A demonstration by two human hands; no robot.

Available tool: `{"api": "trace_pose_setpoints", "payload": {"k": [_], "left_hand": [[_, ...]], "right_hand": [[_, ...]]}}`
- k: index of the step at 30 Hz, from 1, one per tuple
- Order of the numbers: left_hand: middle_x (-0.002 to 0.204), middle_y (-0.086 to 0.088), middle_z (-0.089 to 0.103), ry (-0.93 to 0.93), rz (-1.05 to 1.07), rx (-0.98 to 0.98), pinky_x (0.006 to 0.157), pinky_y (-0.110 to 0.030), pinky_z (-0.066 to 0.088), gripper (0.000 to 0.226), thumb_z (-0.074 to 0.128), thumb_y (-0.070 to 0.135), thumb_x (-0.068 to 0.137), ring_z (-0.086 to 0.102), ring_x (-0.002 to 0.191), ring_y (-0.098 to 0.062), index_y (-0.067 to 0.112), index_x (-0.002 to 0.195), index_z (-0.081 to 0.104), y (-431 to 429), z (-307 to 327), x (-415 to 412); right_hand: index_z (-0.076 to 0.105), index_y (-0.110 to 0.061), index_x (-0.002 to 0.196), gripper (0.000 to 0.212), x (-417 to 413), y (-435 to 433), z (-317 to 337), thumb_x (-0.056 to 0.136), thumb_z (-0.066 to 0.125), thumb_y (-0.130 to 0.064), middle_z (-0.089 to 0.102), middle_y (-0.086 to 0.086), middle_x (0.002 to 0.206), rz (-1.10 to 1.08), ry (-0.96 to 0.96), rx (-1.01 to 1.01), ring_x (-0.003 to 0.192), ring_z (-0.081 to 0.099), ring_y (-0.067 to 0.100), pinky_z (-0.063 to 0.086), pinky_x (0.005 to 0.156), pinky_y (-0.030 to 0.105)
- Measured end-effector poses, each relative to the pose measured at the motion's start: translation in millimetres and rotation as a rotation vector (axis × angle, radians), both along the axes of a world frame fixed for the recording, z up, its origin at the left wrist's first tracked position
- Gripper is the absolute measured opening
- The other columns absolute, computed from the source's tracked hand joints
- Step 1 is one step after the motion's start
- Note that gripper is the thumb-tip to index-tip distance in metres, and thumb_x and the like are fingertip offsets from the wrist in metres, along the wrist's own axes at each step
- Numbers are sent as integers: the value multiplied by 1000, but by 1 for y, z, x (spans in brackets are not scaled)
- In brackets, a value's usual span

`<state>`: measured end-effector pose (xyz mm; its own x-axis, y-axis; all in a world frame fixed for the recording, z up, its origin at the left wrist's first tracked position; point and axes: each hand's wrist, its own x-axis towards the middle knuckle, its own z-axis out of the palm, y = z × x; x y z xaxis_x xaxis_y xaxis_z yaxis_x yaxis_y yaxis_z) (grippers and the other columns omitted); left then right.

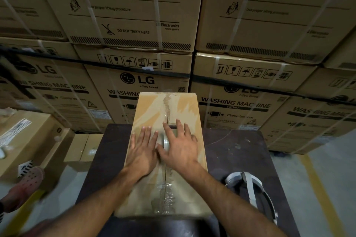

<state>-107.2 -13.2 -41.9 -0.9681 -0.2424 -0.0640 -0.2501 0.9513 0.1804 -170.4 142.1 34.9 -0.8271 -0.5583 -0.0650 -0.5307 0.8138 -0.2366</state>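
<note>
Carton (179, 106) on dark table (233, 152), headset (250, 184) beside, stacked boxes (134, 15) behind

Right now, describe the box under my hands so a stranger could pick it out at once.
A wall of stacked LG washing machine cartons faces a dark table. On that table lies one long box under the left hand and right hand. Unlike its printed neighbours, it is plain brown, with clear tape along its middle seam.

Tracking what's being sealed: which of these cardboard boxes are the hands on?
The plain long box on the dark table: left hand and right hand lie on its taped top. The stacked LG washing-machine boxes behind stand untouched.
</note>
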Motion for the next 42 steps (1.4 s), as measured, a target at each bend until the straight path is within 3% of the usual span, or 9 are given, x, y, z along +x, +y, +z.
{"api": "trace_pose_setpoints", "payload": {"k": [4, 6, 9, 16, 21, 27, 31, 36, 42], "left_hand": [[175, -9, 20, 69, -34, -62, 129, -53, -3, 68, 18, 52, 105, 6, 164, -28, 23, 166, 25, 10, -13, 32], [174, -10, 24, 59, -38, -84, 128, -56, 1, 70, 18, 58, 105, 14, 163, -30, 24, 165, 29, 13, -14, 42], [172, -10, 28, 46, -32, -104, 127, -60, 6, 71, 22, 62, 104, 20, 162, -30, 25, 164, 31, 12, -17, 50], [175, -8, 20, 24, -21, -87, 127, -61, 0, 74, 17, 67, 104, 9, 164, -27, 26, 165, 24, 12, -16, 51], [175, -7, 16, 35, -8, -75, 128, -59, -5, 74, 16, 67, 104, 6, 164, -26, 28, 166, 20, 13, -16, 51], [177, -5, 8, 42, -15, -61, 129, -59, -8, 74, 13, 67, 104, -1, 164, -26, 30, 167, 13, 12, -16, 52], [176, -1, -5, 16, -9, -67, 130, -59, -10, 72, 6, 68, 103, -13, 163, -24, 34, 167, 0, 15, -12, 53], [176, -1, -5, 12, 0, -67, 130, -60, -7, 73, 9, 68, 103, -13, 163, -24, 34, 167, 1, 16, -10, 53], [175, 0, -13, -30, -3, -79, 130, -57, -13, 72, 6, 68, 102, -20, 161, -23, 35, 165, -6, 17, -4, 52]], "right_hand": [[18, -42, 163, 73, 10, 1, -5, 99, 50, -58, 15, 13, 174, -31, 18, -42, 151, 37, 38, 56, 100, 51], [25, -41, 160, 70, 12, 1, -7, 97, 55, -52, 20, 13, 171, -35, 12, -69, 135, 53, 35, 60, 92, 46], [30, -37, 157, 67, 16, 0, -4, 97, 59, -41, 23, 13, 167, -35, 4, -85, 125, 61, 34, 60, 91, 43], [35, -29, 157, 61, 16, 1, 7, 100, 56, -33, 27, 18, 166, -40, 60, -76, 122, 62, 39, 58, 89, 46], [43, -26, 154, 55, 6, 24, 24, 100, 54, -33, 37, 21, 160, -79, 175, -148, 105, 70, 39, 64, 79, 49], [45, -26, 153, 55, -20, 78, 47, 100, 56, -31, 36, 21, 160, -203, 255, -217, 99, 70, 40, 64, 75, 48], [46, -25, 152, 54, -34, 117, 30, 99, 59, -27, 37, 22, 158, -293, 257, -218, 99, 70, 43, 62, 74, 49], [44, -26, 154, 57, -44, 148, -30, 99, 61, -28, 36, 23, 159, -345, 129, -129, 107, 68, 42, 60, 81, 47], [29, -27, 161, 63, -37, 158, -106, 104, 55, -35, 24, 20, 167, -212, -45, 93, 138, 52, 41, 56, 102, 50]]}}
